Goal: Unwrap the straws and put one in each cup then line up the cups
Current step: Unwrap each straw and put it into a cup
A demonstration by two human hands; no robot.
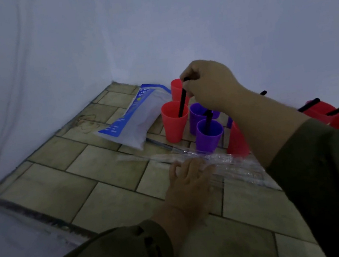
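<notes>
The right grip (208, 85) was closed on one black straw (183, 101), pinching its top end. The straw slanted down, and its lower end stood inside a red cup (173, 125). The left grip (190, 181) was open, its fingers straight and lying flat on a heap of clear wrappers (228, 159) at the near side of the cups; how many wrappers there were could not be told.

Left of the right forearm, three red cups could be counted. One held the gripped straw, a far red cup (175, 89) stood just behind it, and a third red cup (236, 141) was half hidden by the forearm. Two purple cups showed plainly. The near purple cup (208, 138) had one upright black straw in it, and the far purple cup (196, 114) stood just behind. Slivers of more purple showed beside the wrist, too hidden to count.

Right of the forearm stood more red cups (338, 120), cut off by the sleeve and the frame edge, with four black straw ends (308, 105) sticking up around them.

One blue and white packet (133, 120) lay to the left of the cups. Everything rested on a tile-patterned desk (85, 181) with a white cloth (151, 23) behind it. Both arms wore olive sleeves (323, 173).
</notes>
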